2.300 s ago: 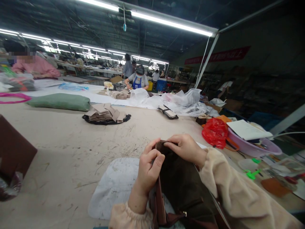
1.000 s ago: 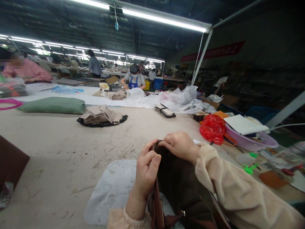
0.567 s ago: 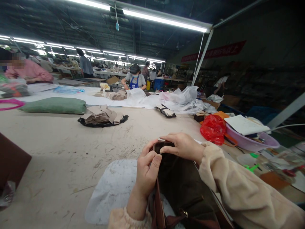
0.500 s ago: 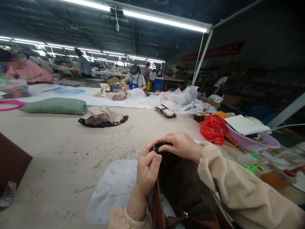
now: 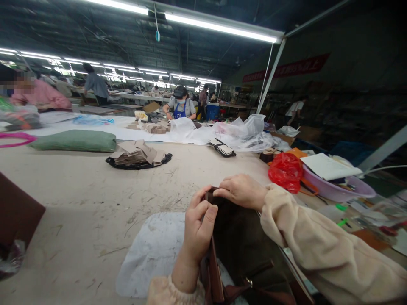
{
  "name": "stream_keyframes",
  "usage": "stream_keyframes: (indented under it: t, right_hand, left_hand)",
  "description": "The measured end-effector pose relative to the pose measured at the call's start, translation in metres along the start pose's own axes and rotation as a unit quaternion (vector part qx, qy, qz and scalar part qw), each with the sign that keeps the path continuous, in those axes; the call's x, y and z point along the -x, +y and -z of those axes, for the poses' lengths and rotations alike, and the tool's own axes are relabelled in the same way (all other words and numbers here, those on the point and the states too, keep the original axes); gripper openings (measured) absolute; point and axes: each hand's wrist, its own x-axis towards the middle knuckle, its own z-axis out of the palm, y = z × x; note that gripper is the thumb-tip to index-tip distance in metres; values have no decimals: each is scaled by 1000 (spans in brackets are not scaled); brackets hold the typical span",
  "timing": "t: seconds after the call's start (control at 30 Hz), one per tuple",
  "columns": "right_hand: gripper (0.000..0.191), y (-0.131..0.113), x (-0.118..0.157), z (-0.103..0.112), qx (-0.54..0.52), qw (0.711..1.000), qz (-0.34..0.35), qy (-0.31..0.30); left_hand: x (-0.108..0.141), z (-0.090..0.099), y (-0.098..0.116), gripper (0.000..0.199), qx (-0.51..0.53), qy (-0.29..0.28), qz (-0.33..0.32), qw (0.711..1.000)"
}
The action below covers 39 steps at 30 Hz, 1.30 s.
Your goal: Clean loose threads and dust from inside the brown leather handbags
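Observation:
A brown handbag (image 5: 251, 250) with a dark lining stands before me, its mouth facing up. My left hand (image 5: 199, 222) is closed on the bag's far left rim, thumb bent over the edge. At the far end, my right hand (image 5: 241, 192) grips the same rim, thumb on the inside and fingers over the outside. A small gold-coloured metal fitting (image 5: 249, 282) shows on a strap near the bag's close end. Under the bag lies a whitish sheet (image 5: 152, 254), partly covered by my left arm.
Brown pieces (image 5: 136, 153) lie piled on black material, beside a green cushion-like bundle (image 5: 74, 141). A strapped stack (image 5: 222, 147) lies further right. A red plastic bag (image 5: 285, 173) and a purple basin (image 5: 340, 190) stand at right. A brown panel (image 5: 19, 212) rises at left. Co-workers sit beyond.
My right hand has shifted slightly left along the rim, and its forearm has dropped a little. The left hand keeps its grip. Behind, a standing person leans left.

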Motion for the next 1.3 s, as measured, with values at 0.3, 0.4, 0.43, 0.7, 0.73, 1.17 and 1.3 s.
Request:
stream_keyframes:
  t: [0.3, 0.4, 0.43, 0.7, 0.73, 1.17, 1.3]
  right_hand:
    - [43, 3, 9, 0, -67, 998, -9, 16]
    - [42, -3, 2, -3, 0, 999, -2, 34]
    - [42, -4, 1, -3, 21, 999, 3, 43]
    - [50, -1, 3, 2, -6, 1000, 0, 20]
    - [49, -1, 3, 3, -23, 1000, 7, 18]
    - [37, -8, -7, 4, -8, 1000, 5, 12]
    - [54, 9, 12, 16, -154, 987, -36, -28]
  left_hand:
    - [0, -1, 2, 30, 8, 0, -5, 1000]
    - [0, -1, 2, 29, 3, -4, -6, 1000]
    - [0, -1, 1, 29, 1, -4, -5, 1000]
    - [0, -1, -1, 29, -9, 16, 3, 1000]
    - [1, -1, -1, 29, -7, 14, 0, 1000]
    - [3, -4, -2, 25, -31, 9, -5, 999]
    - [2, -3, 0, 26, -29, 10, 3, 1000]
